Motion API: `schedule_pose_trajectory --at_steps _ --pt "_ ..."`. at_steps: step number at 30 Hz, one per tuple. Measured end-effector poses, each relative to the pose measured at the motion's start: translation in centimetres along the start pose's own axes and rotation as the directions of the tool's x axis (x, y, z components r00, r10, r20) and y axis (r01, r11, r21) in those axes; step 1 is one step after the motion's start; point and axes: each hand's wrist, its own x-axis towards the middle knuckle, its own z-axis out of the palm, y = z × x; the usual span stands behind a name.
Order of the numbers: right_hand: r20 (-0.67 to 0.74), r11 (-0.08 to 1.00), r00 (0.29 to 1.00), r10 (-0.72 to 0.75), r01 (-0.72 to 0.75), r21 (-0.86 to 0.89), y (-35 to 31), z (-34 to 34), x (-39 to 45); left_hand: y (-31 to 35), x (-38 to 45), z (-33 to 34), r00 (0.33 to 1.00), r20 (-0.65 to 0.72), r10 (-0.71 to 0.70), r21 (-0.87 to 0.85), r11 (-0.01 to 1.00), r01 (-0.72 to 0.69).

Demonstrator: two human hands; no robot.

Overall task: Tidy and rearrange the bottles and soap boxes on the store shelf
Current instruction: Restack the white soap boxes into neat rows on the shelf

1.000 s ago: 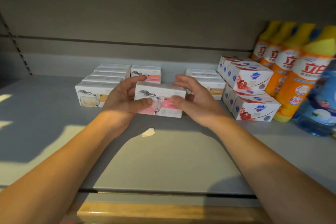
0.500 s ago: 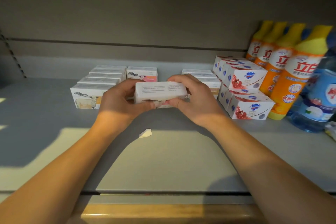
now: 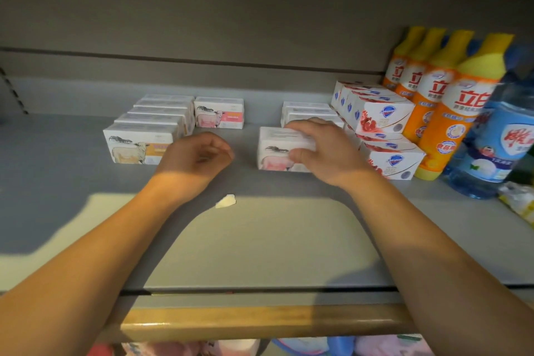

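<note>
Head view: a person's right hand (image 3: 323, 150) clamps a pink-printed soap box (image 3: 281, 150) by its top and front, setting it on the grey shelf (image 3: 260, 240) at the front of a short row of like boxes (image 3: 307, 111), just left of the stacked red-and-white soap boxes (image 3: 384, 136). The left hand (image 3: 196, 154) hovers empty, fingers loosely curled, near the orange-printed row (image 3: 144, 139); a lone pink box (image 3: 219, 112) stands behind it. Orange bottles (image 3: 442, 101) and a blue bottle (image 3: 497, 141) line the right end.

Risks, as judged: the box appears to sit slightly askew to its row, so a hasty release could leave it crooked; a push too far right could nudge the two-high red stack, which might topple toward the bottles. A small pale scrap (image 3: 226, 201) lies on the shelf in front.

Against the earlier frames: both hands then held this box together at centre, lifted and turned top-forward. Since then the left hand has let go, and the box has travelled right and come down upright.
</note>
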Motion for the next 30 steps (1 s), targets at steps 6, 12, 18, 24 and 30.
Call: schedule_pose_trajectory --at_steps 6,12,18,24,30 --pt "-0.106 0.993 0.990 0.096 -0.102 -0.051 1.7 -0.2 0.1 -0.1 0.1 0.4 0.998 0.056 -0.025 0.318 0.948 0.006" --pt "-0.105 0.962 0.987 0.121 -0.143 -0.234 1.6 0.4 0.3 -0.4 0.2 1.1 0.975 0.175 -0.140 0.571 0.821 0.016" --pt "-0.177 0.976 0.984 0.027 -0.064 -0.208 0.8 1.3 0.2 -0.6 0.3 1.4 0.963 0.225 -0.147 0.630 0.776 -0.028" --pt "-0.144 0.945 0.988 -0.057 0.007 -0.327 1.8 2.2 -0.2 -1.1 0.5 1.3 0.965 0.226 -0.136 0.628 0.778 -0.037" --pt "-0.165 0.927 0.986 -0.017 -0.046 -0.373 3.4 1.5 0.0 -1.3 0.7 1.6 0.967 0.223 -0.124 0.627 0.778 -0.044"
